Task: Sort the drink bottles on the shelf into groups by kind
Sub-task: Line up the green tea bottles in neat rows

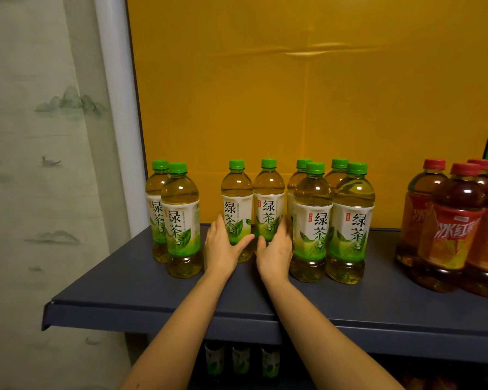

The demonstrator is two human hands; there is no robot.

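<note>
Dark shelf (pixel 141 288). Iced red tea bottles (pixel 451 229) well right of the fingers. Left hand (pixel 223 250) wraps one green tea bottle (pixel 236 199). Right hand (pixel 275 256) wraps the neighbour bottle (pixel 268 199). Risk: right knuckles could topple the green cluster (pixel 333 220) just beside them.

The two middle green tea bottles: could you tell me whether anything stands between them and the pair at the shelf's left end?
Nothing visible does: only bare shelf lies between the middle bottles and the left pair.
</note>
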